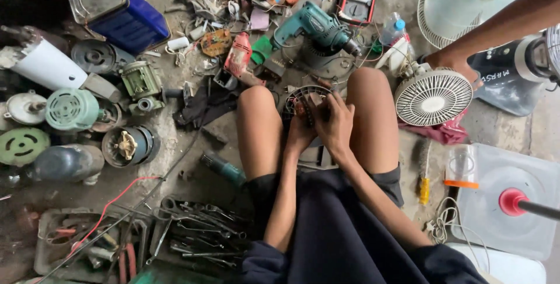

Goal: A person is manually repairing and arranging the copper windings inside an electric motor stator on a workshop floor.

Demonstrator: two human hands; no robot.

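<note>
Item, nearest, at seven o'clock: an open tool tray (58, 249) is holding spanners (204, 231), pliers and a loose red wire (111, 202).

Item, centre: the left hand (298, 135) and right hand (335, 122) are both curling around a round motor stator (303, 100) between the knees; the fingers are closing on its rim and core, though the exact pinch is partly hidden. Risk, as judged: the stator is resting on nothing, so a loosening grip is likely to drop it onto the concrete, bending its windings.

Item, two o'clock: another person's hand (455, 65) is pressing on a small white fan guard (433, 97).

Item, twelve o'clock: a teal electric drill (315, 27) is lying among scrap.

Item, eleven o'clock: a blue oil can (125, 12), contents unseen.
</note>
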